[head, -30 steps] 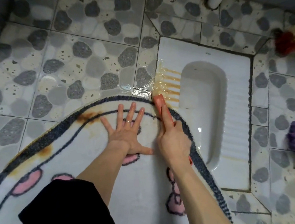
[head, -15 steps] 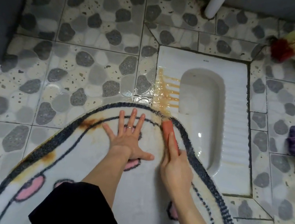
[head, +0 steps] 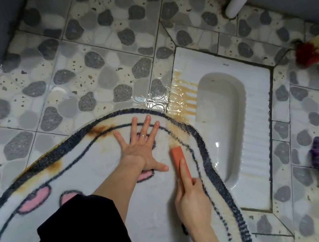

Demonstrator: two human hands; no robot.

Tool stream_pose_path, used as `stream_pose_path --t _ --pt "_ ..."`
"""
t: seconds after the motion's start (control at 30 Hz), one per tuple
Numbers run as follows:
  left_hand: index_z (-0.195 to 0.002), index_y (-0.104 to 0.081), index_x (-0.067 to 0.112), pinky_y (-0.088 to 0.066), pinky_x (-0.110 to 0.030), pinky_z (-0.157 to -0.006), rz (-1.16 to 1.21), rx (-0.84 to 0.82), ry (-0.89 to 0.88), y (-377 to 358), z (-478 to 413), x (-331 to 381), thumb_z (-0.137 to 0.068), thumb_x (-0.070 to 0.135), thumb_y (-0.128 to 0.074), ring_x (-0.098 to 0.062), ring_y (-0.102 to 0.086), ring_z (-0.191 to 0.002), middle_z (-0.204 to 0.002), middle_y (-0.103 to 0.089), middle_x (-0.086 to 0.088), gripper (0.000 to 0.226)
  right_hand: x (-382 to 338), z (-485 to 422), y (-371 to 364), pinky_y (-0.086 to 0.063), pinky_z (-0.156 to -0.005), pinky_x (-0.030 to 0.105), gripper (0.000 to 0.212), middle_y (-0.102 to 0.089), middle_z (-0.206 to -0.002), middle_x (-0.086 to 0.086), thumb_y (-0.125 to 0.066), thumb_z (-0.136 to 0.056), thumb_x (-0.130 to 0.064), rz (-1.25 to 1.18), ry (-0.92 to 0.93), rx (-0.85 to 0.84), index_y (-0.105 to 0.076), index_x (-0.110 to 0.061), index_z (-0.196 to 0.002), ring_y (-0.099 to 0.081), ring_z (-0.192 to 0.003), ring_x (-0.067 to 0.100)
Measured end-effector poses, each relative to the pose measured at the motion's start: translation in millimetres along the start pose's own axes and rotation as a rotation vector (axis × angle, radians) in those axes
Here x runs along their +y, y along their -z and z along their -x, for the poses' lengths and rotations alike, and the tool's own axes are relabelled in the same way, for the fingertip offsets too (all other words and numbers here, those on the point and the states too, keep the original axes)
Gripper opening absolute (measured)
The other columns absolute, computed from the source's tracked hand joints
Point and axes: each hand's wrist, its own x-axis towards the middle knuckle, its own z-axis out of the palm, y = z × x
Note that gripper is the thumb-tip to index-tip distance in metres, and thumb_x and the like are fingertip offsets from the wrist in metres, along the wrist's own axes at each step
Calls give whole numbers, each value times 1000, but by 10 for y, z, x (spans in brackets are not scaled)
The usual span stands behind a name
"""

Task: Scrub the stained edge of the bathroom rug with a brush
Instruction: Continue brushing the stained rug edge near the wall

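- We are finding the rug lying on the tiled floor, its curved far edge overlapping the squat toilet.
- The left hand is pressing flat on the rug, fingers spread straight.
- The right hand is gripping the brush, forefinger lying along its back. The hands are sitting near each other, not touching.
- The brush is resting just inside the dark border, at the near end of a brown stain.
- We are judging the scrubbing to be under way, this patch being pale but not clean.
- A darker stain and another patch are awaiting attention along the left border.
- The next move is calling for a firm stroke outward across the border, the left hand pinning the rug against sliding.
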Motion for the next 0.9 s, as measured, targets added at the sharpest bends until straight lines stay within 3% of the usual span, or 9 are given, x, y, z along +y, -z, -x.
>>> stream_pose_path --t 0.17,0.27,0.43,0.57,0.67,0.77,0.9 --pt "-137 48 39 18 -83 -96 4 1 0 -7 9 13 -53 97 -57 -31 61 -122 -132 66 10 146 -308 -853 213 -42 -59 38 67 -51 -104 11 -32 -106 -30 79 85 65 9 -62 -148 -56 -66 32" --pt "-137 47 39 18 -83 -97 6 5 -1 -7 1 -6 -54 96 -57 -31 61 -123 -132 66 10 146 -305 -1013 210 -44 -58 38 65 -48 -99 9 -31 -107 -31 88 97 71 8 -62 -149 -53 -64 31" --pt "-136 48 38 17 -84 -96 -4 6 -10 -6 5 -10 -56 95 -58 -33 60 -123 -131 67 8 145 28 -21 74 -44 -55 37 66 -49 -101 4 -27 -107 -35 61 -9 -26 20 -62 -144 -44 -56 23" --pt "-136 48 38 17 -84 -96 7 9 -3 -8 17 -2 -54 96 -56 -32 60 -123 -132 66 9 145 -324 -800 221 -41 -58 36 65 -50 -102 11 -29 -107 -32 58 68 56 12 -64 -146 -48 -60 27" --pt "-136 49 38 18 -85 -95 2 30 -4 -38 -25 -13 -52 98 -55 -32 60 -124 -133 66 9 146 -377 -1172 209 -48 -60 41 67 -50 -99 12 -31 -106 -29 83 118 98 9 -61 -148 -52 -63 30" --pt "-135 49 38 18 -85 -95 8 10 -2 -29 -13 -3 -54 96 -57 -33 60 -124 -131 67 9 145 -55 -592 62 -44 -54 36 65 -49 -101 8 -30 -107 -35 74 68 22 13 -63 -147 -48 -58 25" --pt "-136 49 37 17 -84 -96 3 10 5 1 -31 -8 -56 95 -58 -34 60 -124 -131 67 7 145 154 -150 63 -48 -61 37 58 -48 -102 3 -24 -106 -45 68 1 -12 16 -66 -143 -46 -63 25"
